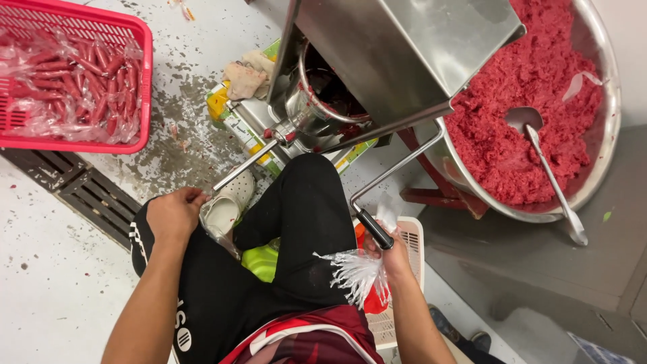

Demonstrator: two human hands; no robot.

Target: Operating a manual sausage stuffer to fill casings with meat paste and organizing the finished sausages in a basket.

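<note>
A steel sausage-stuffing machine (377, 61) stands in front of me, its thin nozzle tube (246, 165) pointing toward my left. My left hand (174, 212) rests closed on my left knee near the nozzle's tip, pinching a clear casing (219, 232) that hangs down from it. My right hand (391, 253) sits just below the black grip of the crank handle (374, 229) and holds a bunch of white strings (357, 273). Whether it touches the grip I cannot tell.
A wide steel basin (593, 182) of red minced meat with a ladle (549, 172) in it sits at the right. A pink basket (138, 81) of bagged red sausages is at the upper left. A floor drain grate (87, 195) runs below it. Cloth gloves (246, 75) lie beside the machine.
</note>
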